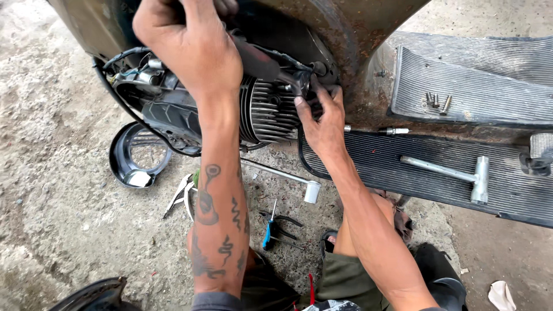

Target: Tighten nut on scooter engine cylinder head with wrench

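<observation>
A scooter lies on its side with its finned engine cylinder exposed under the rusty body. My left hand is closed around the black handle of a tool that reaches to the cylinder head. My right hand rests against the cylinder head end, fingers pinching a small part there beside the tool's tip; what it grips is hidden by the fingers.
A T-handle socket wrench lies on the ribbed floorboard. Several loose bolts sit on a rubber mat. On the concrete are a socket bar, pliers, a blue-handled tool and a black round cover.
</observation>
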